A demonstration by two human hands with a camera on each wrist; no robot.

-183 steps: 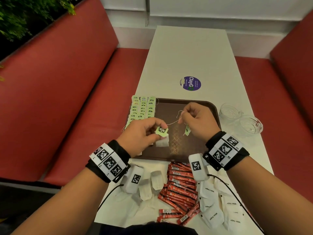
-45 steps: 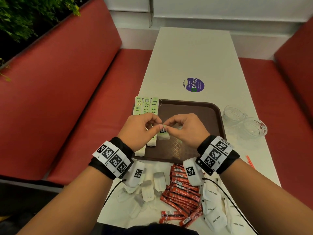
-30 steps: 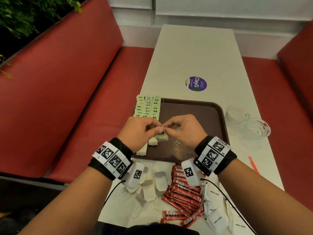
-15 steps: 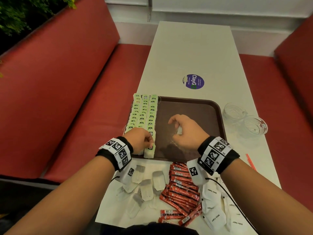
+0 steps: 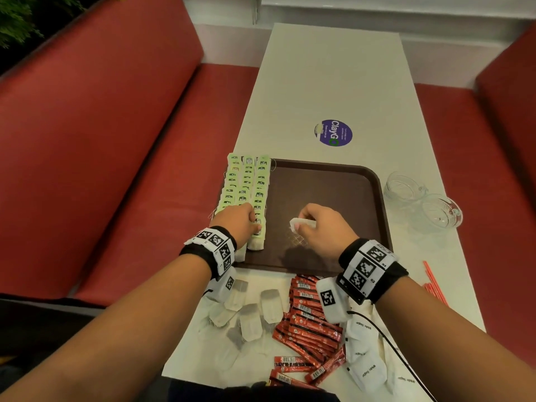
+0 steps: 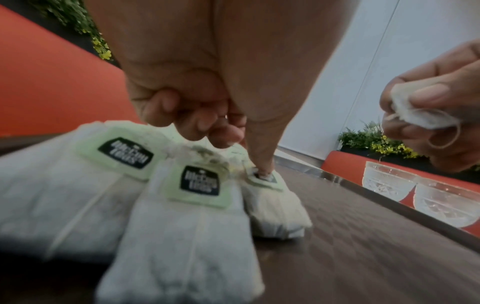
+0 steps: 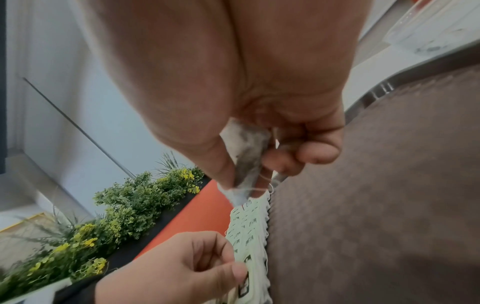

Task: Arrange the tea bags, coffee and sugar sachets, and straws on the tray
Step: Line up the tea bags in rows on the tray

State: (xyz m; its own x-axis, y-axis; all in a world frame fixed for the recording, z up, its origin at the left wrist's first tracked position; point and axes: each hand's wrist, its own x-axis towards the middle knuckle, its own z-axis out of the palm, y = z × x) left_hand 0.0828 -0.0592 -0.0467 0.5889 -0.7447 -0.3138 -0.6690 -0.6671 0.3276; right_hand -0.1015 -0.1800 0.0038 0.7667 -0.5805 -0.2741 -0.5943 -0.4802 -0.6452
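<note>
A brown tray (image 5: 324, 192) carries three columns of tea bags with green tags (image 5: 246, 181) along its left side. My left hand (image 5: 255, 224) is at the near end of the right column. Its thumb presses the tag of the last tea bag (image 6: 272, 205) while the other fingers are curled and hold nothing. My right hand (image 5: 304, 224) hovers over the tray's middle and pinches a white tea bag (image 5: 298, 223) with its string looped around it (image 6: 420, 117). Loose tea bags (image 5: 249, 317), red coffee sachets (image 5: 307, 323), white sugar sachets (image 5: 365, 367) and red straws (image 5: 433, 282) lie on the table.
Two clear glass cups (image 5: 406, 188) (image 5: 441, 210) stand just right of the tray. A purple round sticker (image 5: 333, 133) marks the white table beyond it. Red benches run along both sides, and the tray's right two thirds are bare.
The hands, together on one tea bag a second ago, have parted. The left laid a bag at the near end of the right column; the right stays over the tray with another.
</note>
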